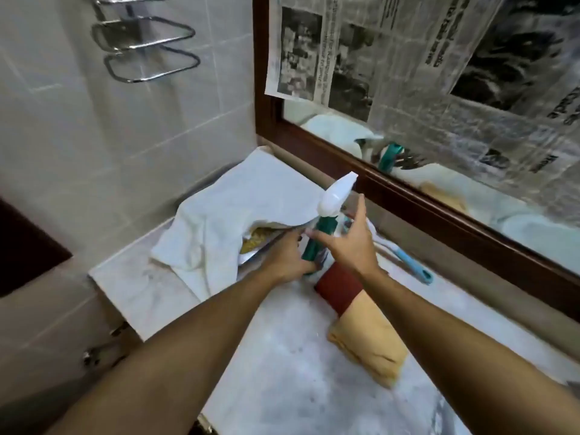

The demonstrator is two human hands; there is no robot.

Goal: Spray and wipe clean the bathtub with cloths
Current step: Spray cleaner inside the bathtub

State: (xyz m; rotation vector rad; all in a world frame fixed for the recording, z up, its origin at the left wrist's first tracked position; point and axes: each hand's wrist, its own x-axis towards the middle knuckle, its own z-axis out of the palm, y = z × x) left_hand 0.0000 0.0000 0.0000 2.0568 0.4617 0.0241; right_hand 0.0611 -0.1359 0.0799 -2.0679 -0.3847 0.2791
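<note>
Reaching in from the bottom edge, both our forearms cross the marble counter (282, 387) toward mid-frame. Lower right of centre lies a folded tan cloth (367, 337) with a maroon band, flat on the counter, neither hand on it. Our read: soft and light, so pinch a folded edge or scoop it whole.

Centre frame: spray bottle (324, 224), teal body, white trigger head on top, tilted a little to the right.
- Left hand (287, 260): fingers curled round the lower teal body, holding it.
- Right hand (351, 243): at the neck, fingers straight and spread, index pointing up beside the trigger head, grasping nothing. We can't tell whether the palm touches the bottle.

Handling call: rigid plastic, smooth, probably slippery if wet. Fill level isn't visible, so weight is unknown. Best hold looks like the neck just under the trigger head, index free for the trigger. The low body grip is fine for lifting but poor for spraying.

Left of the bottle a white towel (226, 221) lies crumpled over something yellow-patterned that we can't identify. It's soft and bulky, so gather it before lifting. Right of the hands is a blue-handled brush (408, 262).

Behind that, in the upper right, is a wood-framed mirror (533, 233), mostly covered with newspaper (423, 73). A chrome rack (141, 42) hangs on the tiles upper left. The bathtub is not in view.
</note>
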